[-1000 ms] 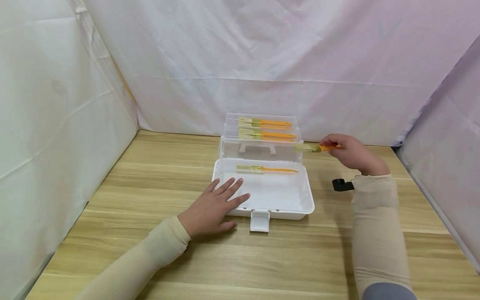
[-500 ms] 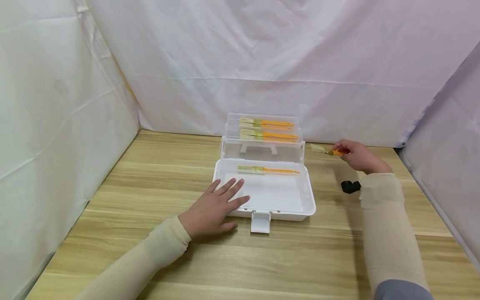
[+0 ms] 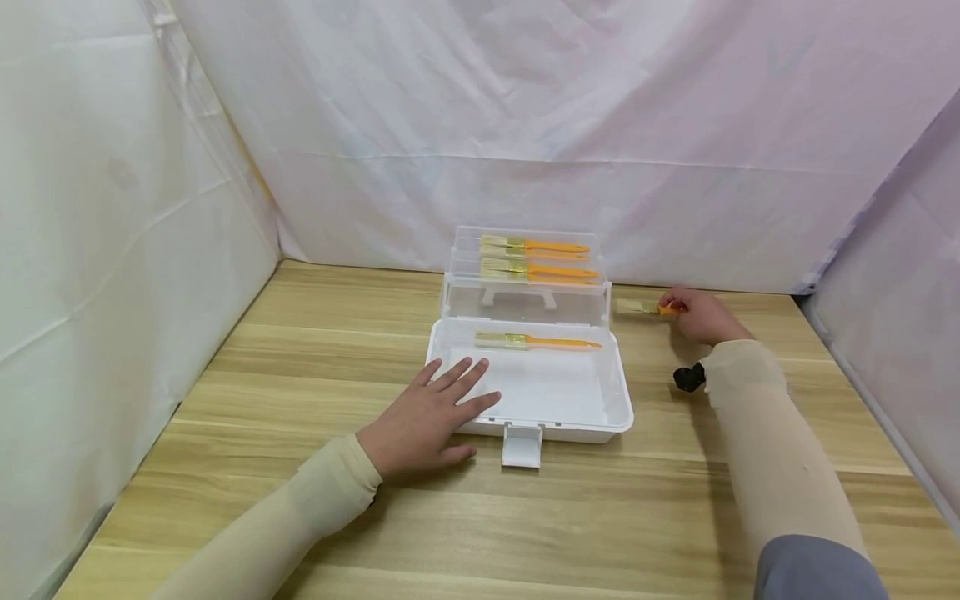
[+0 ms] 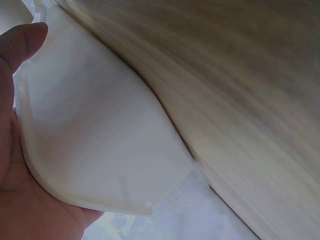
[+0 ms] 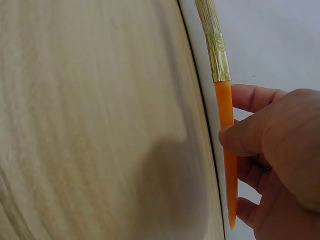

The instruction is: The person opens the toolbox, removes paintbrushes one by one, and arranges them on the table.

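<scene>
A white plastic box (image 3: 551, 387) lies opened on the wooden table, its clear lid folded back. Over the box's front left corner my left hand (image 3: 427, 417) rests with its fingers spread straight; the left wrist view shows the palm against the box's rim (image 4: 37, 180). To the right of the lid my right hand (image 3: 701, 315) pinches a paintbrush (image 5: 226, 110) by its orange handle, thumb on one side and fingers on the other. Its pale bristles (image 3: 632, 307) point left toward the lid. One more paintbrush (image 3: 536, 341) lies in the back of the box.
Several orange-handled paintbrushes (image 3: 540, 269) show in or through the clear lid (image 3: 465, 296) at the back. A white latch (image 3: 521, 446) hangs from the box's front. White cloth (image 3: 525, 108) walls stand behind and at both sides of the table (image 3: 525, 533).
My right hand has moved a little right, away from the lid, and lower with the paintbrush. The brush lies closer to the table. My left hand stays in place.
</scene>
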The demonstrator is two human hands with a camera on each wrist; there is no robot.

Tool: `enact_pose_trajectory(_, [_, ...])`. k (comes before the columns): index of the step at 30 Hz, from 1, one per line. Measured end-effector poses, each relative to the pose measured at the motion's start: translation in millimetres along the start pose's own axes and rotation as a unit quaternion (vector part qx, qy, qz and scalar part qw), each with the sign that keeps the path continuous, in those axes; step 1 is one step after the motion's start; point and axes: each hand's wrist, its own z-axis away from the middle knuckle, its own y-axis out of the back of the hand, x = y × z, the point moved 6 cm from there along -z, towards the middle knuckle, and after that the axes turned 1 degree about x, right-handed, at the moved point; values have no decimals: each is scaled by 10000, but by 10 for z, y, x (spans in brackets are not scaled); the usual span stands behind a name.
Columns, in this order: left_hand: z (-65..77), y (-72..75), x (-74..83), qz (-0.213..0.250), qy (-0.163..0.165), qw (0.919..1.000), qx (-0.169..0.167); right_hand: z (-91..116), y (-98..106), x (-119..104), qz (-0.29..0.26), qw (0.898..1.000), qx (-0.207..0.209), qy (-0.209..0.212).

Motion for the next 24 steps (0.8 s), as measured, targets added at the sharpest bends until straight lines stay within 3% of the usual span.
enact_pose_trajectory(12, [2,7,4,19,-21,10000,41,-57,-46,-5,256,9992,273,168])
enact_pose_trajectory(24, [0,11,2,39,31,10000,-48,-46,-68,9,92,9999,63,-120])
